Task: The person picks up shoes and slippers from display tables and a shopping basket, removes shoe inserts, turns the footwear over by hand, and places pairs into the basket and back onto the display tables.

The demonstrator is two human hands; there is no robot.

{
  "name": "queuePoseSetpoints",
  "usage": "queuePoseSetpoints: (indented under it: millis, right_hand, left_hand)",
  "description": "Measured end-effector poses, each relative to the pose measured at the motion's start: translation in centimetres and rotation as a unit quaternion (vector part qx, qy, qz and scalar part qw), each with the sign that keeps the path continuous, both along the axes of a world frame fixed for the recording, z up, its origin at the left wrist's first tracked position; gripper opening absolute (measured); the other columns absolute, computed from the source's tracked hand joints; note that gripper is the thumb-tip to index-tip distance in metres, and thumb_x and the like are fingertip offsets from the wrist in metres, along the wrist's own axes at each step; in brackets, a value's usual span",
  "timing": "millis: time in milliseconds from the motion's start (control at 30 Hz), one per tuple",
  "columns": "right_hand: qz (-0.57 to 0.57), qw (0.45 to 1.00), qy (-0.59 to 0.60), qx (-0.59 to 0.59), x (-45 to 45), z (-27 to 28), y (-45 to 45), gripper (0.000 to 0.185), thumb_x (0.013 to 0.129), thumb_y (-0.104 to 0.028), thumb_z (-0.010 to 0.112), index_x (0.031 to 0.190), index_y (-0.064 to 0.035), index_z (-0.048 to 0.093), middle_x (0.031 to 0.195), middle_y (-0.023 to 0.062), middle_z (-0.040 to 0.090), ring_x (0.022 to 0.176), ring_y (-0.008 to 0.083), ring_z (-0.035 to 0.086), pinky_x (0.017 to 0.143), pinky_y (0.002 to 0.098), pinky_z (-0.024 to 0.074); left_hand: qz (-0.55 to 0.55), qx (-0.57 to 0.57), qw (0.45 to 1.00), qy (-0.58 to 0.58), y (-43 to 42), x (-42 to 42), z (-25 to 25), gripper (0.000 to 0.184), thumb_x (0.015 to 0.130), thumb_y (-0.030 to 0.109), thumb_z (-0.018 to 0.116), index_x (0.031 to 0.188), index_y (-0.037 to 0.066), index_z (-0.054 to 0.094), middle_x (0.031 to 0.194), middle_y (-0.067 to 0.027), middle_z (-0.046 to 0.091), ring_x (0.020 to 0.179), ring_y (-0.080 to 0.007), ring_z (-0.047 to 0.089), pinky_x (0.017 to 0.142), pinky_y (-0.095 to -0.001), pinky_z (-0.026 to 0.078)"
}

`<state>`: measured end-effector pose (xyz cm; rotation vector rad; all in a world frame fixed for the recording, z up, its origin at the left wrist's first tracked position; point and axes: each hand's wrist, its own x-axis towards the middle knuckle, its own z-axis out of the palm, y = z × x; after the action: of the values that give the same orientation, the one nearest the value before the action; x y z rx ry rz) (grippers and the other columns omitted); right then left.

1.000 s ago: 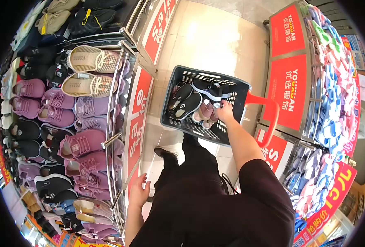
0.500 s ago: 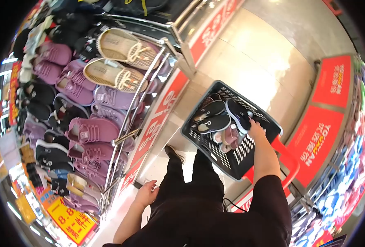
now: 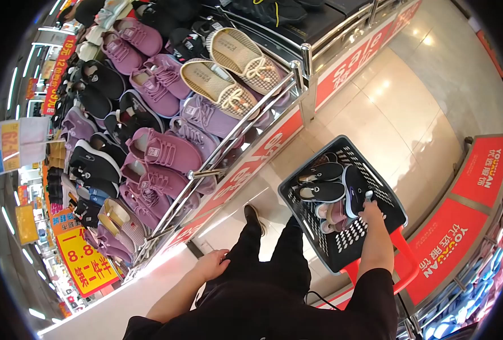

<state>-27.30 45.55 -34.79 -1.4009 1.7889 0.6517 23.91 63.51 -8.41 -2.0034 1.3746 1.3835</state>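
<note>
My right hand [image 3: 371, 214] reaches into a black shopping basket [image 3: 330, 249] with a red handle [image 3: 408, 263]. Its fingers are closed at the near end of a dark shoe with a pale sole edge [image 3: 351, 191]; a small whitish piece shows beside the fingertips. Left of that shoe lie two black shoes with white soles [image 3: 321, 191]. Pinkish shoes [image 3: 335, 216] sit below them in the basket. My left hand [image 3: 213, 264] hangs by my left thigh, fingers loosely extended, holding nothing.
On my left, a metal-railed display [image 3: 228, 153] is piled with purple, black and beige shoes [image 3: 223, 85]. Red sale boards [image 3: 279, 141] run along its base. A red-panelled curved stand [image 3: 441, 243] bounds the right side. Tiled floor [image 3: 404, 107] lies ahead.
My view has shifted, so the basket, my right hand and the shoe racks appear lower and farther right. My left hand's fingers are less spread. My right hand stays at the dark shoe.
</note>
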Motion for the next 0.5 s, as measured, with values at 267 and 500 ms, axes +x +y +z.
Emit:
queuePoseSetpoints:
  millis: [267, 500]
  right_hand:
    - [-0.029, 0.995, 0.024, -0.097, 4.4, 8.0, 2.2, 0.040, 0.077, -0.033, 0.072, 0.110, -0.0106, 0.064, 0.117, 0.0216, 0.058, 0.107, 0.0372, 0.061, 0.091, 0.0445, 0.0493]
    - [-0.419, 0.839, -0.317, -0.141, 13.9, 20.4, 4.6, 0.034, 0.087, -0.031, 0.066, 0.094, 0.0014, 0.060, 0.074, 0.0090, 0.059, 0.059, 0.0232, 0.062, 0.048, 0.0356, 0.0524]
  left_hand:
    - [0.000, -0.091, 0.995, 0.047, 2.1, 0.4, -0.2, 0.040, 0.088, 0.026, 0.060, 0.122, 0.006, 0.058, 0.107, -0.0168, 0.066, 0.100, -0.0317, 0.064, 0.087, -0.0401, 0.051]
    - [0.057, -0.160, 0.975, 0.141, 0.2, -0.7, 1.3, 0.052, 0.085, 0.022, 0.066, 0.132, 0.007, 0.050, 0.117, -0.0188, 0.060, 0.107, -0.0329, 0.060, 0.090, -0.0414, 0.049]
